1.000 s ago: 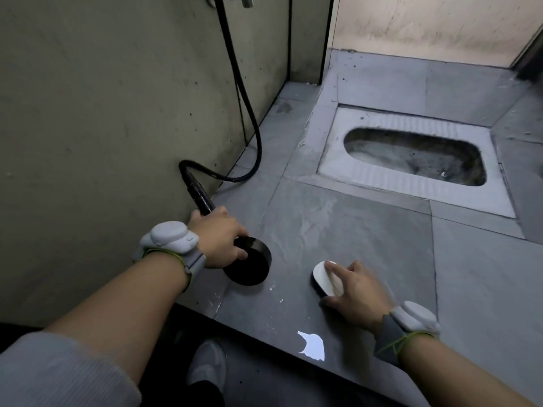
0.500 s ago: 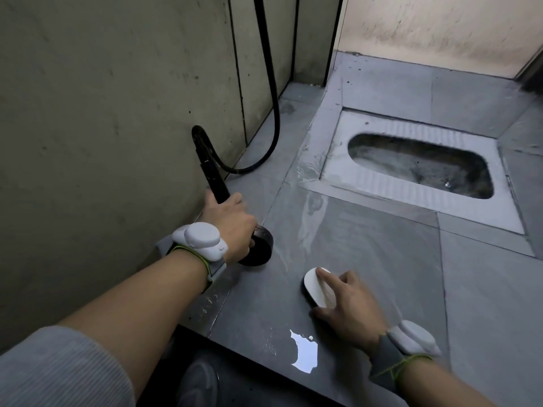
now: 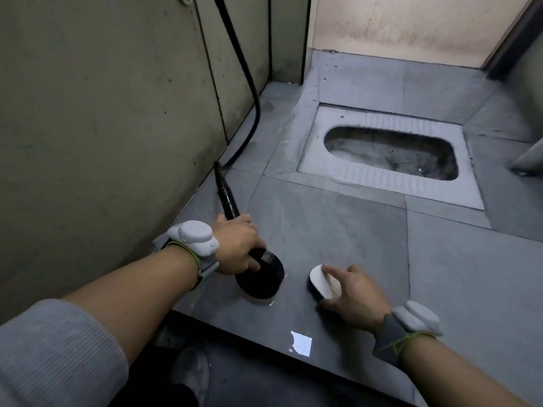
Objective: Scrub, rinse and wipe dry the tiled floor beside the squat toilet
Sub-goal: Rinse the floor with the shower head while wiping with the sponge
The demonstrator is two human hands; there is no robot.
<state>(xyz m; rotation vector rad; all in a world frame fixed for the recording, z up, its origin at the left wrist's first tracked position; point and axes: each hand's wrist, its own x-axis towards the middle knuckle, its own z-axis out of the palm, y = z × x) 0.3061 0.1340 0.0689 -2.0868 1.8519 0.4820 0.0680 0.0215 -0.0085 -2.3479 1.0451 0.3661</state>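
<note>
Here, at the far left, a dull greenish wall [image 3: 88, 113] runs along the raised tiled floor [image 3: 338, 224], and a black hose [image 3: 248, 83] drops down it, curving onto the tiles near the wall's foot. The hose leads into a black shower head [image 3: 260, 277] whose round face hangs just above the floor near the step's edge. The left hand [image 3: 238, 248] reaches in from the near left, forearm bare, a white wrist device [image 3: 195, 237] strapped on, and its fingers [image 3: 252, 261] are clamped round the handle close to the head. Below the step a grey shoe [image 3: 191, 374] shows in the dark.

To the right, a small bright patch of reflected light [image 3: 301, 343] lies on the wet tile. Just beyond it the right hand [image 3: 355, 295] presses down on a white-backed scrub brush [image 3: 324, 282], fingers spread over its top and gripping it, the brush flat on the floor. Far right, well apart from both hands, sits the squat toilet [image 3: 390, 152], sunk in its pale surround.
</note>
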